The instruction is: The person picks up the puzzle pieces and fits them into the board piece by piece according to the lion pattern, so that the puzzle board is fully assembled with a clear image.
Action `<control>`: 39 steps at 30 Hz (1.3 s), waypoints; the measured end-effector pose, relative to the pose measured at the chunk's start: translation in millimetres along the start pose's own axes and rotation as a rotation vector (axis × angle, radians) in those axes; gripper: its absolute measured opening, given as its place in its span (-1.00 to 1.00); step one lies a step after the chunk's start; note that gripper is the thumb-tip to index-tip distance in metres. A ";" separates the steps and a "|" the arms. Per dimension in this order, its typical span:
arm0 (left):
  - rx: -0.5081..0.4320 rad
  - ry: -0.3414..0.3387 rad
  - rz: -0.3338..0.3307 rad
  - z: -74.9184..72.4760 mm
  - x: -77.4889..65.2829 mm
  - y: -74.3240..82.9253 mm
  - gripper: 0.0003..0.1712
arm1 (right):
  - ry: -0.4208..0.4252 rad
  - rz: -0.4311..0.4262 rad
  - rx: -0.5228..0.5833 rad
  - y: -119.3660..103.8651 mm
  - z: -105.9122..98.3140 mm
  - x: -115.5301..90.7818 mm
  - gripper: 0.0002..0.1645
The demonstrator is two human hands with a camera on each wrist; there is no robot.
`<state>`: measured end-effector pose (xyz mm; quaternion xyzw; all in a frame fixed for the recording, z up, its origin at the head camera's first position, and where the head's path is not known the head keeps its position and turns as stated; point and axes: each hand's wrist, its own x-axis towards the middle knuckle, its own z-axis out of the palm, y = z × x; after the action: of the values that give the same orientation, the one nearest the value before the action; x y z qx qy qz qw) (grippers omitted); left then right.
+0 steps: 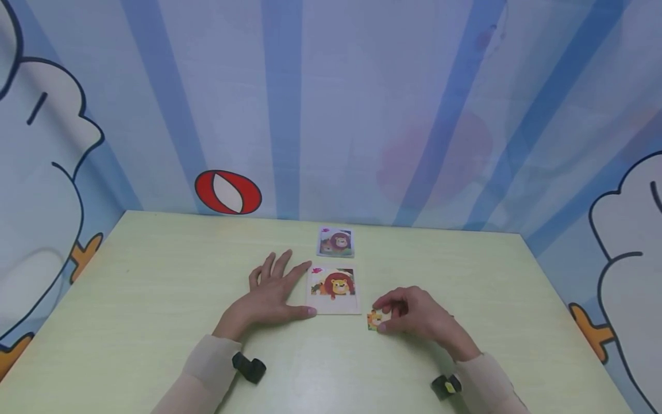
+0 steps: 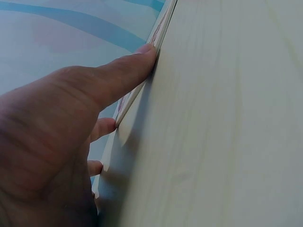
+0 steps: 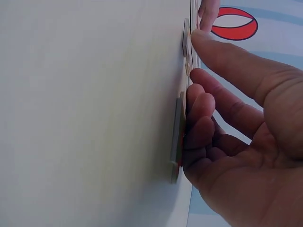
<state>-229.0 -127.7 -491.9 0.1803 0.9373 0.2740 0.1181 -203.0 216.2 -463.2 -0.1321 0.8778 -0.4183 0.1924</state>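
In the head view a square puzzle board [image 1: 338, 306] lies on the table, its upper part showing a lion picture and its lower part pale. My left hand [image 1: 271, 296] is spread at the board's left side, index fingertip by the upper corner and thumb on the lower one. The left wrist view shows the thumb [image 2: 128, 71] against the board's edge. Right of the board, my right hand [image 1: 416, 313] pinches a small yellow-orange puzzle piece [image 1: 373, 319] between thumb and fingers. In the right wrist view, more flat pieces [image 3: 176, 137] show edge-on beside the curled fingers.
Behind the board lies a lion picture card [image 1: 335, 242] near the table's back edge. The pale table [image 1: 155, 299] meets a blue striped backdrop [image 1: 331, 115] at the back and sides. A small black device [image 1: 249, 368] is at the left wrist, another [image 1: 446, 387] at the right.
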 end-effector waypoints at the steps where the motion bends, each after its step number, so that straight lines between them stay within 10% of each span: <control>1: -0.002 0.004 0.003 1.1 0.7 -0.8 0.21 | 0.000 -0.008 -0.006 0.2 0.2 -0.4 -0.59; 25: 0.023 -0.020 -0.017 -4.9 -2.6 5.5 0.18 | 0.078 -0.079 -0.059 7.1 2.7 0.6 -0.64; 39: 0.014 -0.007 -0.006 -4.7 -2.9 4.7 0.16 | 0.179 0.019 -0.005 -0.5 1.0 3.9 -0.78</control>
<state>-226.6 -127.5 -485.0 0.1794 0.9393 0.2664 0.1209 -206.0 213.6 -464.3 -0.0864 0.8938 -0.4242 0.1168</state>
